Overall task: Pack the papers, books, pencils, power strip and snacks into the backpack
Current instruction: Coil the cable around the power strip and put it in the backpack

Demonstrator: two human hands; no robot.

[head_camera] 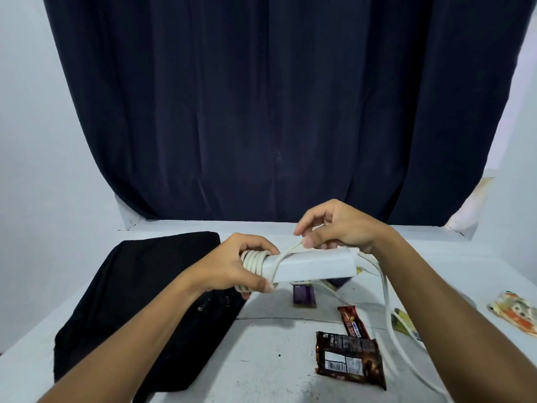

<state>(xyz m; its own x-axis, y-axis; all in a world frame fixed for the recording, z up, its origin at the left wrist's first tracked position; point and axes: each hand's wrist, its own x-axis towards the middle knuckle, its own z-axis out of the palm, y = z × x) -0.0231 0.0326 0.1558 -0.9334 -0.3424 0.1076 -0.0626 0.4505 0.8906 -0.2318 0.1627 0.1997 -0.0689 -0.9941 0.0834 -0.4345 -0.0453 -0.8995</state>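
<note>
Behind the white table (261, 359) hangs a dark blue curtain (276, 112), with pale wall on both sides of it. I hold the white power strip (316, 264) in the air above the table, a little tilted, between my two hands. My left hand (232, 264) is curled around its left end, where the white cord (255, 261) is already wound in several turns; my thumb lies on the near side of the coil and my fingers go over the top. My right hand (337, 228) is above the right part of the strip, wrist bent, and pinches a strand of the cord between thumb and fingers. From there the loose cord falls down beside my right forearm to the table and runs out of view at the bottom edge. The black backpack (139, 301) lies flat on the table at the left, partly covered by my left forearm. Near the right stand out a brown snack packet (350, 359), a red-brown snack bar (353, 321) and a purple packet (303, 296). A light patterned wrapper (514, 314) is at the right edge, blurred. Something yellow-green (402, 321) lies under the cord; I cannot tell what it is.
</note>
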